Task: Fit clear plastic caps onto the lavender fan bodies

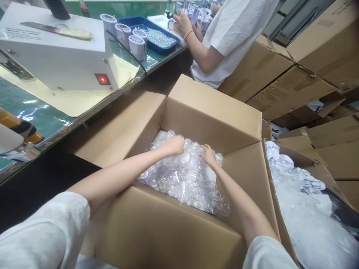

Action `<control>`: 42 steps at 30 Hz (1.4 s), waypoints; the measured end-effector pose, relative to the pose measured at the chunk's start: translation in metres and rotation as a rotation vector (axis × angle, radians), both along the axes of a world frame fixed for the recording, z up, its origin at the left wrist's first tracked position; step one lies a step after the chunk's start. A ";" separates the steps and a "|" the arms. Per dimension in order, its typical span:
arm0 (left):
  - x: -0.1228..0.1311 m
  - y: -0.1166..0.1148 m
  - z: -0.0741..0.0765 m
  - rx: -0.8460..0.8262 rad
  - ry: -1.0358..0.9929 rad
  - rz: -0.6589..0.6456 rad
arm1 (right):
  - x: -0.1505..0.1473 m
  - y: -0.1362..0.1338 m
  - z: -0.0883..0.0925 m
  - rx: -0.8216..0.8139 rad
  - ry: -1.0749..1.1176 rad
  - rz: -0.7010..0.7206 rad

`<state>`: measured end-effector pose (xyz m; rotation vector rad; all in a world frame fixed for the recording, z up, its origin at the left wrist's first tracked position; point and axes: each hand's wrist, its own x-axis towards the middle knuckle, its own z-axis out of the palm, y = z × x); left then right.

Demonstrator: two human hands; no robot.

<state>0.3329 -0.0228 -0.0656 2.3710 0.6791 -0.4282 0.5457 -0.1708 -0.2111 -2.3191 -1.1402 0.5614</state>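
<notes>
Deep in a large open cardboard box (215,119) lies a pile of clear round plastic pieces (198,192), shaped like small cups or covers. My left hand (176,145) is closed like a fist over the far side of the pile; whatever its fingers hold is hidden. To its right, my right hand (209,155) touches the clear pieces with fingers bent and a little apart. No piece shows lifted in it. Under the pile, part of a white sheet (211,173) is visible.
A green-topped bench (60,106) on the left bears a white machine (70,56) with a knife (56,30), white cups (137,46) and a blue tray (165,48) of small parts. A co-worker (230,41) stands beyond. Cardboard cartons (291,93) and plastic bags (305,216) are on the right.
</notes>
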 end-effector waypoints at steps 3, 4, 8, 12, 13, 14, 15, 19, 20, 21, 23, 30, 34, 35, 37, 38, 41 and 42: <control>-0.010 0.008 0.017 -0.005 -0.025 0.023 | 0.019 -0.004 -0.012 -0.068 -0.031 -0.047; -0.015 0.010 0.020 -0.009 -0.037 0.029 | 0.021 -0.005 -0.016 -0.086 -0.036 -0.058; -0.029 0.004 0.018 -0.009 -0.049 0.056 | 0.018 -0.001 -0.029 -0.113 -0.079 -0.105; -0.028 -0.005 0.000 -0.021 -0.036 0.035 | 0.014 0.006 -0.027 -0.087 -0.110 -0.115; -0.026 -0.005 -0.005 -0.021 -0.034 0.037 | 0.014 0.008 -0.023 -0.076 -0.108 -0.106; -0.025 -0.005 -0.009 -0.017 -0.036 0.046 | 0.013 0.010 -0.017 -0.063 -0.102 -0.092; -0.024 -0.004 -0.012 -0.009 -0.042 0.060 | 0.012 0.011 -0.011 -0.049 -0.091 -0.070; -0.022 -0.002 -0.018 -0.004 -0.136 0.083 | -0.010 0.014 0.019 0.008 -0.002 0.100; -0.021 -0.004 -0.018 -0.015 -0.172 0.068 | -0.018 0.015 0.026 0.020 0.030 0.155; -0.020 -0.006 -0.017 -0.031 -0.204 0.046 | -0.027 0.015 0.032 0.029 0.064 0.206; -0.018 -0.012 -0.016 -0.068 -0.245 0.004 | -0.038 0.016 0.042 0.040 0.122 0.278; -0.018 -0.006 -0.014 0.031 -0.200 0.080 | 0.013 -0.007 0.039 -0.060 0.027 0.100; -0.019 0.002 -0.013 0.076 -0.141 0.091 | 0.040 -0.034 0.008 -0.210 -0.054 -0.010; -0.019 0.002 -0.013 0.073 -0.124 0.081 | 0.042 -0.039 0.001 -0.234 -0.065 -0.023; -0.018 0.001 -0.014 0.054 -0.088 0.054 | 0.044 -0.043 -0.012 -0.262 -0.088 -0.041; -0.018 0.000 -0.014 0.044 -0.072 0.039 | 0.043 -0.043 -0.017 -0.267 -0.103 -0.051; -0.019 -0.001 -0.013 0.029 -0.053 0.010 | 0.041 -0.038 -0.024 -0.251 -0.157 -0.084; -0.019 -0.001 -0.012 0.029 -0.054 0.007 | 0.040 -0.036 -0.024 -0.240 -0.173 -0.090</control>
